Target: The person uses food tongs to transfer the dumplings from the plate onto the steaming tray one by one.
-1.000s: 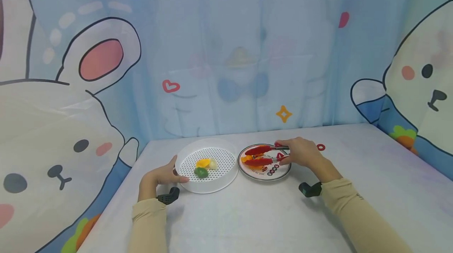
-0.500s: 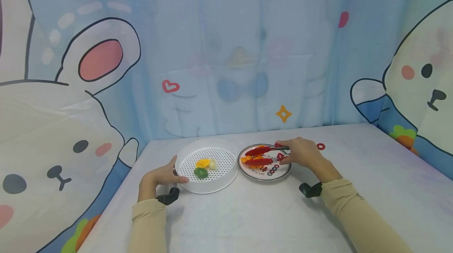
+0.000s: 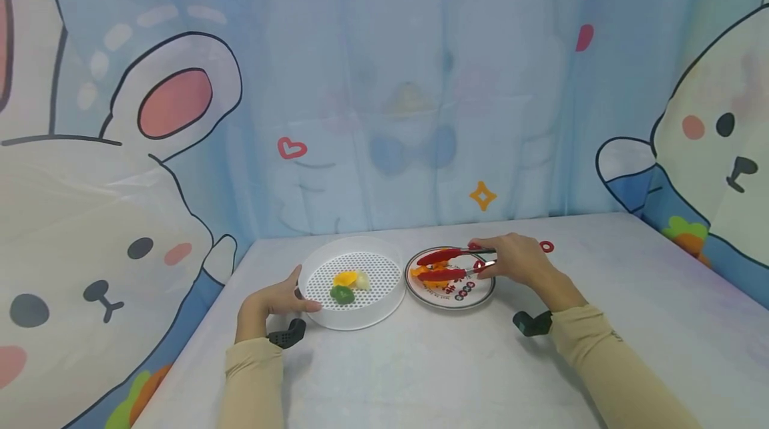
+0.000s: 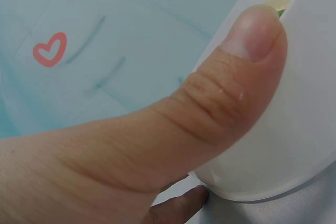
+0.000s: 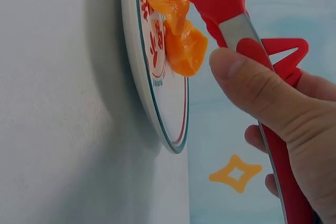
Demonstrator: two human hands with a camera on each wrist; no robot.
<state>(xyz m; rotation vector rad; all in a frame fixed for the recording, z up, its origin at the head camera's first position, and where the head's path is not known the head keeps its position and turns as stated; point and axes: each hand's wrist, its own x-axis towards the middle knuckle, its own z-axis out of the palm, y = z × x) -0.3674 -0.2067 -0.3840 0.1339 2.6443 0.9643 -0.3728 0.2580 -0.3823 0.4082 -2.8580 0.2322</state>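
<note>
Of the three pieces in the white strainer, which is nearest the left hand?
The green piece, closest to the thumb on the strainer. The yellow piece and the pale piece both lie farther from the left hand.

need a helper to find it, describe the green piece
On the table, the left hand holds a round white strainer. Inside lie a yellow piece and a pale piece. In front of them sits the green piece, the only one that colour.

The left hand (image 3: 274,297) holds a white perforated tray (image 3: 359,319), the right hand (image 3: 518,261) red tongs (image 3: 444,275) over a patterned plate (image 3: 480,288).
</note>
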